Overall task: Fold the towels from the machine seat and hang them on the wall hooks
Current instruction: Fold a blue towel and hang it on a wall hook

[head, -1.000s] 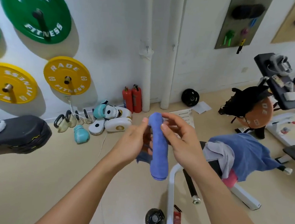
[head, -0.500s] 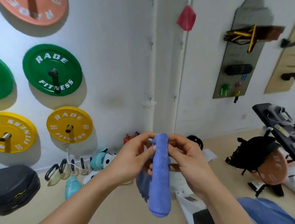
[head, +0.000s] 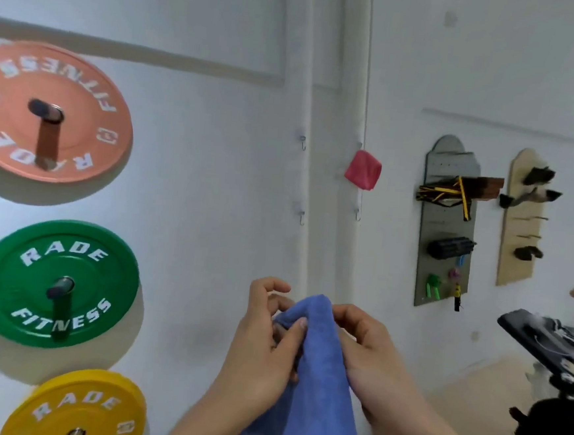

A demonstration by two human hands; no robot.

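Read "RADE FITNESS" on green plate; blue towel pinched between left hand and right hand fingers.

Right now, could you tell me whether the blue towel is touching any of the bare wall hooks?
Apart. The head view shows the blue towel held by the left hand and right hand, with bare wall between its top and the lowest hook.

We see a blue towel folded into a narrow upright strip, its rounded top uppermost. A red towel hangs bunched from a wall hook; three hooks hang bare.
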